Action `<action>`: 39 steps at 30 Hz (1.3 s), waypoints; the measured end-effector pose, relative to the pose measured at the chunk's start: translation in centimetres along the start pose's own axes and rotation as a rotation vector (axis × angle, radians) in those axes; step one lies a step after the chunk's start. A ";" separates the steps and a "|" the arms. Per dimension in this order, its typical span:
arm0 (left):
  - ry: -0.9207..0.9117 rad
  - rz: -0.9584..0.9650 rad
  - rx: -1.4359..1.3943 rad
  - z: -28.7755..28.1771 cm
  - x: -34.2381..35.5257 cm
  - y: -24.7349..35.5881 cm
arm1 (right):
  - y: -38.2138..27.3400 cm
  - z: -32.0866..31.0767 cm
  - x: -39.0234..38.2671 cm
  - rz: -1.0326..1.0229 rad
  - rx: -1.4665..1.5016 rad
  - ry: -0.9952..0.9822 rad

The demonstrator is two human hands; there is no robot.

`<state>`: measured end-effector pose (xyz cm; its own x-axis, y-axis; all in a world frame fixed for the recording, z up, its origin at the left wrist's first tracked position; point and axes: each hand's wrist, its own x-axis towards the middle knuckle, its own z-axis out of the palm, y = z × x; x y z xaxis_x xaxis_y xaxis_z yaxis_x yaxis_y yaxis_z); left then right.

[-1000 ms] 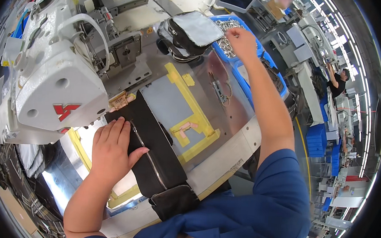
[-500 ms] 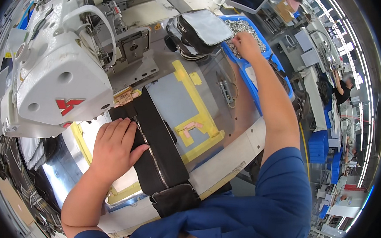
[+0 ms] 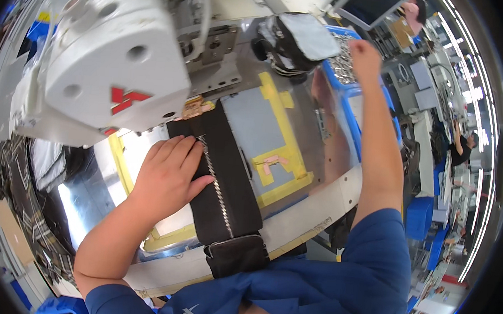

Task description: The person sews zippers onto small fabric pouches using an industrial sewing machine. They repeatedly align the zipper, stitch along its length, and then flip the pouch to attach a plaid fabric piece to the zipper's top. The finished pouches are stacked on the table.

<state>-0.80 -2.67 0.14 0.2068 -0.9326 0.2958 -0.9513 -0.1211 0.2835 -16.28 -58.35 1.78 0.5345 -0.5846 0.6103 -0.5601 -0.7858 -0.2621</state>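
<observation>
A long black fabric piece (image 3: 239, 185) with a silver metal zipper (image 3: 221, 198) lies lengthwise in front of me on the machine bed. My left hand (image 3: 167, 172) rests flat on its left side, fingers stretched out and the thumb beside the zipper. At the near end of the strip hangs a black pouch-like part (image 3: 237, 255). At the far right, my right hand (image 3: 365, 61) is raised over a blue bin (image 3: 352, 128) of small shiny metal pieces (image 3: 342, 62). Its fingers are closed together, and what they hold is too small to make out.
A white sewing machine head (image 3: 119, 62) stands at the left, close beyond my left hand. A black bag with a grey panel (image 3: 308, 36) sits against the bin. Yellow tape (image 3: 287, 136) marks the metal bed. Dark fabric (image 3: 46, 225) is heaped at the left.
My right hand has lifted off the metal pieces, its fingers still closed. My left hand stays flat on the black fabric. The whole view has shifted, moving the scene rightward.
</observation>
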 end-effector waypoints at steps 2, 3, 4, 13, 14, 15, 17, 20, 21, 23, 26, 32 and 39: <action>-0.026 -0.038 -0.006 -0.3 -0.3 0.0 | -5.4 -3.5 0.2 0.160 0.248 0.060; -0.015 -0.041 0.005 -0.3 -0.5 0.0 | -8.5 -4.9 -0.3 0.209 0.615 0.046; -0.003 -0.038 0.013 0.0 -0.6 0.0 | -11.2 -6.1 -1.1 0.171 0.869 0.050; 0.043 -0.035 -0.036 0.2 -0.9 -0.4 | -30.7 -4.5 -11.7 -0.035 0.926 -1.030; 0.044 -0.035 -0.043 0.2 -0.9 -0.4 | -30.4 -3.3 -12.4 -0.007 0.971 -1.063; 0.045 -0.035 -0.051 0.1 -0.8 -0.4 | -30.1 -2.1 -13.1 0.022 1.017 -1.097; 0.045 -0.043 -0.060 0.3 -0.7 -0.4 | -30.2 -1.4 -13.6 0.024 1.017 -1.126; 0.036 -0.056 -0.064 0.1 -0.7 -0.4 | -30.2 -1.8 -13.3 -0.129 0.916 -1.058; 0.031 -0.060 -0.064 0.1 -0.6 -0.4 | -30.0 -1.4 -13.3 -0.218 0.909 -1.013; 0.026 -0.060 -0.065 0.1 -0.7 -0.5 | -29.7 -1.0 -13.4 -0.378 0.892 -0.919; 0.028 -0.052 -0.058 0.0 -0.7 -0.5 | -29.5 -0.6 -13.9 -0.528 0.847 -0.799; 0.055 -0.088 0.005 0.1 -0.7 -0.5 | -30.1 0.0 -15.0 -0.551 0.779 -0.706; -0.004 -0.110 -0.003 -0.2 -0.6 -0.2 | -30.0 0.1 -14.9 -0.705 0.714 -0.671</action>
<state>-0.73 -2.01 0.06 0.3094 -0.9149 0.2593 -0.9222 -0.2221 0.3166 -7.40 -26.01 0.48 0.9229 0.1958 0.3315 0.3500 -0.7853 -0.5107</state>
